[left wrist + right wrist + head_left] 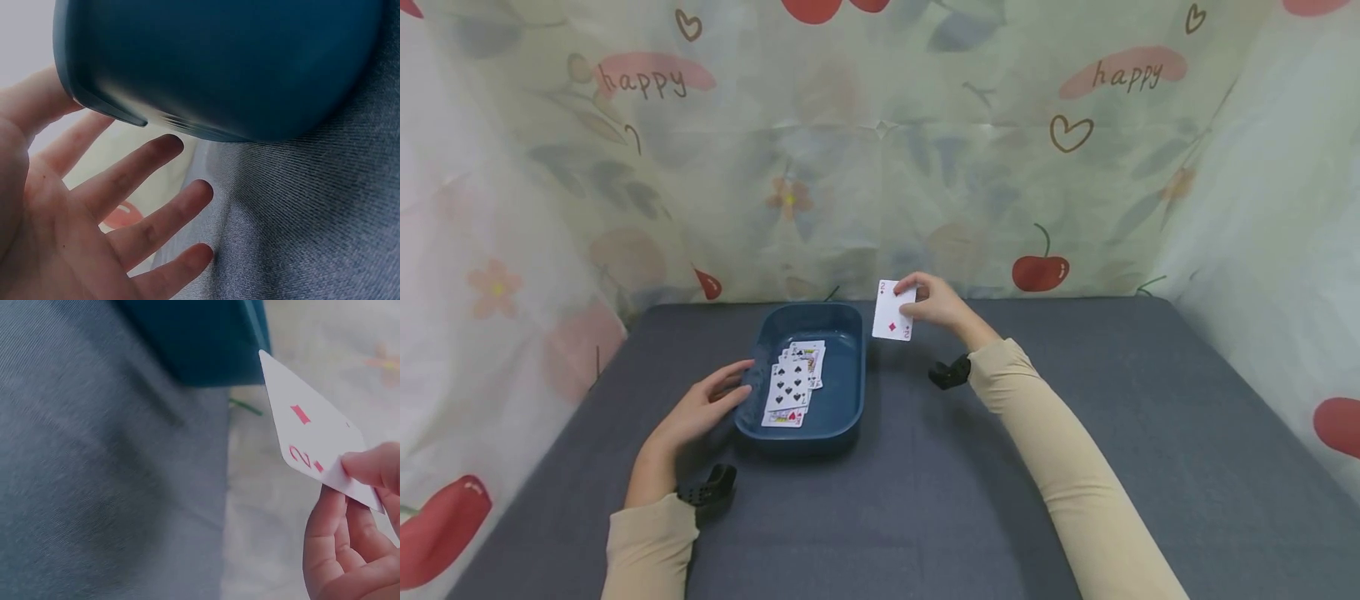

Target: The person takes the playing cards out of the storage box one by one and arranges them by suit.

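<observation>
A dark blue tray (848, 392) sits on the grey table and holds several overlapping playing cards (793, 386), face up. My left hand (703, 408) rests open against the tray's left wall (206, 69), fingers (156, 215) spread and straight. My right hand (934, 302) is raised just right of the tray's far corner and pinches a two of diamonds (893, 311) by its edge, face toward me. In the right wrist view the card (309, 434) is held between thumb and fingers (359, 469), with the tray's corner (206, 344) beyond it.
The grey cloth table (1075, 400) stretches to the right and front of the tray. A patterned curtain (880, 150) with cherries and hearts closes off the back and both sides.
</observation>
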Tool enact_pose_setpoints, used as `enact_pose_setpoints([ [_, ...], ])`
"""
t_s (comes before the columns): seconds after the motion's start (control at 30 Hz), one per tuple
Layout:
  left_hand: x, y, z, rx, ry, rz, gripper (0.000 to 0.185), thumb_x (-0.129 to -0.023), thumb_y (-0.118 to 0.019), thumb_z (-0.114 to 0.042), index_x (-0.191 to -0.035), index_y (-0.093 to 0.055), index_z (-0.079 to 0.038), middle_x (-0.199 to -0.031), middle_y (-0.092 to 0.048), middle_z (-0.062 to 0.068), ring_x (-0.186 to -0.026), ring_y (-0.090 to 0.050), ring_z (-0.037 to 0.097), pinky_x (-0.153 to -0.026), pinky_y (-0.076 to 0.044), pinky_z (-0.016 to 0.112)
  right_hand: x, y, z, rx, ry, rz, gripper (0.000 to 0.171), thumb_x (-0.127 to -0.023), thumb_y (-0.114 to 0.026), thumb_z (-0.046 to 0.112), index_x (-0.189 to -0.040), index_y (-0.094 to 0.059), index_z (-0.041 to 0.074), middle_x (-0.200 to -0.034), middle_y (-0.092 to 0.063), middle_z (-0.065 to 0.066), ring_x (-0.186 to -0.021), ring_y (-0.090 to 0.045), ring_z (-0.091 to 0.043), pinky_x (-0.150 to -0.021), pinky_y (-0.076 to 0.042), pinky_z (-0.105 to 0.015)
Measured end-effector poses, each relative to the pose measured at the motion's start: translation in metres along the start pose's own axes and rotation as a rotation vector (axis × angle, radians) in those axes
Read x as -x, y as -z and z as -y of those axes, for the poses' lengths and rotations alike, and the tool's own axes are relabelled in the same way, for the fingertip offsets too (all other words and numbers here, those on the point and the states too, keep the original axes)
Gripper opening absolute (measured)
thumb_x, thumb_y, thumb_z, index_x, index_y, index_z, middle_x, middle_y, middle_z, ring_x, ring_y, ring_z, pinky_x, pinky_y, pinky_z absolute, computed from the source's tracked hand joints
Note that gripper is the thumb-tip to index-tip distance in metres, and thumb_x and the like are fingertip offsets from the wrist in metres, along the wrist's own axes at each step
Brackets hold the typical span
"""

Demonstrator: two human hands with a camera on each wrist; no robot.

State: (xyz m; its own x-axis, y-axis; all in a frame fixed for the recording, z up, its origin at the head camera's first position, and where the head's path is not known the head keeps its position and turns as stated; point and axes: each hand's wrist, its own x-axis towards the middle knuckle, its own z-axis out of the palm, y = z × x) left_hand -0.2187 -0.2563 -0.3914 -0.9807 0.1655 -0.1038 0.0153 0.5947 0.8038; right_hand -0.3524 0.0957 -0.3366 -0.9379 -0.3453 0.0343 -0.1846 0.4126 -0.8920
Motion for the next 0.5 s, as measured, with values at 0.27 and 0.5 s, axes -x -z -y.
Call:
enact_pose_setpoints([
  [0.27, 0.000, 0.000, 0.000, -0.003, 0.009, -0.003, 0.059, -0.096, -0.049, -0.038, -0.147, -0.027, -0.019, -0.151, -0.027, 0.023, -0.136, -0.032, 0.043, -0.106, -0.031, 0.061, -0.015, 0.003, -0.046, 0.020, 0.000, -0.067, 0.026, -0.085, -0.062, 0.004, -0.111, -0.064, 0.004, -0.120, -0.061, -0.016, -0.109, -0.058, -0.028, -0.082, -0.051, -0.036],
  [0.5, 0.000, -0.001, 0.000, -0.004, 0.011, -0.013, 0.058, -0.096, -0.049, -0.037, -0.147, -0.028, -0.019, -0.150, -0.028, 0.023, -0.136, -0.033, 0.043, -0.106, -0.030, 0.060, -0.078, 0.000, -0.137, 0.061, 0.009, -0.093, 0.025, -0.080, -0.066, 0.008, -0.104, -0.070, 0.015, -0.105, -0.067, -0.005, -0.095, -0.059, -0.020, -0.073, -0.050, -0.032],
])
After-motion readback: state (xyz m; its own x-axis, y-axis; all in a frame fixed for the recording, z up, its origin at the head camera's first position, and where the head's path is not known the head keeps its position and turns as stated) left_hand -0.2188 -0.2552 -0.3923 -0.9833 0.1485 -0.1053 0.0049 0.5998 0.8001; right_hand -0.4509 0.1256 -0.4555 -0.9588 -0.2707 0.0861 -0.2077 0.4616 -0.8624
